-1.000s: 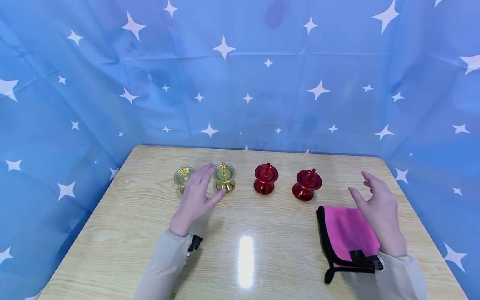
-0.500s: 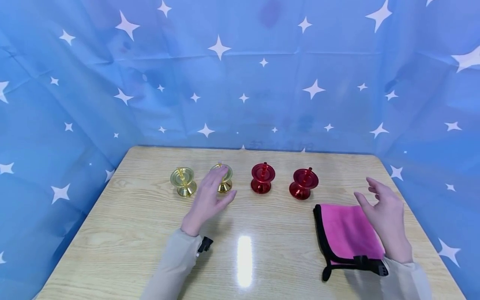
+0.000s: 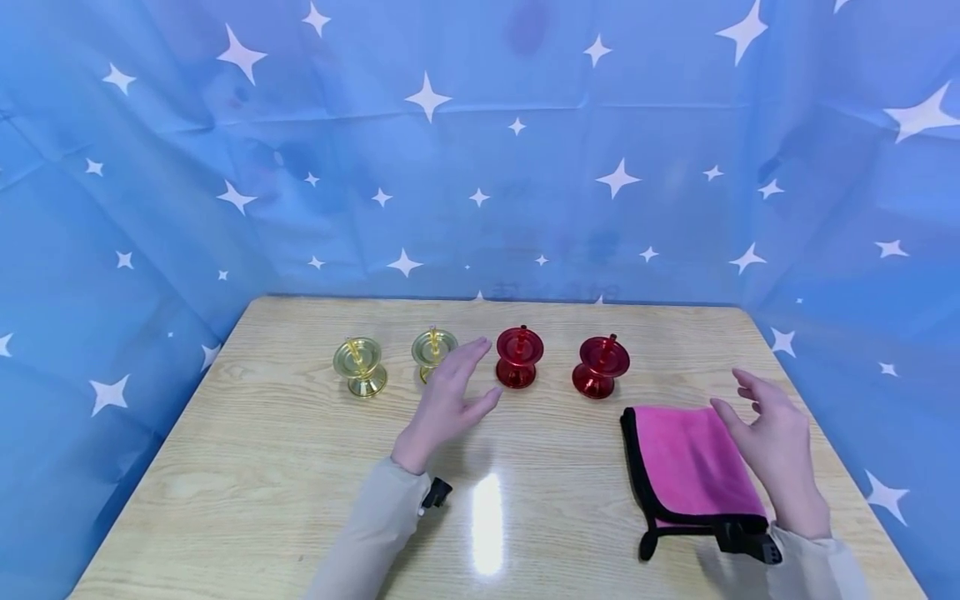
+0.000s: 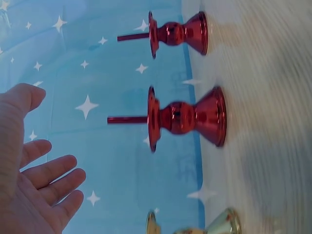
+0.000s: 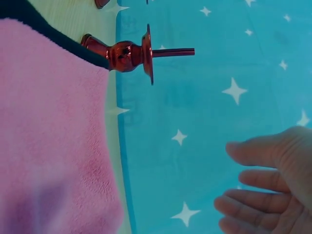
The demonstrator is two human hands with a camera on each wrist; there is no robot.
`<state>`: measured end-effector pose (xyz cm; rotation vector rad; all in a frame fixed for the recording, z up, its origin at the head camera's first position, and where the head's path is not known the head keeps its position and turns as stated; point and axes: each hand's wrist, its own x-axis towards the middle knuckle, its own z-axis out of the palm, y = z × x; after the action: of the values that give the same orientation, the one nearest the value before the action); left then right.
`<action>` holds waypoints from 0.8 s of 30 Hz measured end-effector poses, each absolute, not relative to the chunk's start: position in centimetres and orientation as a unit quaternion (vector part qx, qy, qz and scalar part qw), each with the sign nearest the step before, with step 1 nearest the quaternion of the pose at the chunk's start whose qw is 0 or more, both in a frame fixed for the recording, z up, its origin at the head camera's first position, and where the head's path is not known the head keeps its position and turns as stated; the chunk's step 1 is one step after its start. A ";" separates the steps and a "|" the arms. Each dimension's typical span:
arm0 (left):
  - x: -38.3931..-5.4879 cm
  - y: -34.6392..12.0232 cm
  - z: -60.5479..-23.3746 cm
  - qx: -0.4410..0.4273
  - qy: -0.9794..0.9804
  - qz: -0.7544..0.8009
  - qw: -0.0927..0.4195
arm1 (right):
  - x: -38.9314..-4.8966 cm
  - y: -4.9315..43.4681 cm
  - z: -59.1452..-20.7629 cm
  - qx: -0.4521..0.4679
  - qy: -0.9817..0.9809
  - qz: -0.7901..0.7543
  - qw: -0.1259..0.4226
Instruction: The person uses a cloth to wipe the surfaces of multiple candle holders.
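Observation:
Two gold candle holders (image 3: 367,381) and two red candle holders (image 3: 517,371) stand in a row across the back half of the table. My left hand (image 3: 447,408), fingers relaxed and thumb apart, overlaps the right gold holder and reaches close to the inner red one in the head view. That inner red holder (image 4: 180,118) stands before the left palm in the left wrist view, with nothing in the hand. Over the right part of a folded pink cloth (image 3: 693,467) with black edging hovers my right hand (image 3: 776,446), its fingers loosely bent and holding nothing.
A wooden table (image 3: 247,483) carries everything, with a bright light reflection near its front middle. Blue curtain (image 3: 480,150) with white stars closes off the back and both sides. The outer red holder (image 5: 127,56) stands just behind the cloth.
My left hand has moved right, from the gold candle holders toward the inner red one. The right hand has dropped slightly over the cloth. The head view has shifted a little.

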<state>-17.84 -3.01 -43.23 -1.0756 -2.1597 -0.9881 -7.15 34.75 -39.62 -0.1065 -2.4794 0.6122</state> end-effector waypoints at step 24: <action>-15.9 3.1 -44.6 -0.429 -0.793 -0.392 0.182 | -4.9 36.3 -41.5 -0.088 -0.943 0.220 0.233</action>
<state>-15.92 3.14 -44.62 -1.2096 -2.2387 -1.1072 -4.93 36.30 -41.54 -0.2404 -2.5904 0.6034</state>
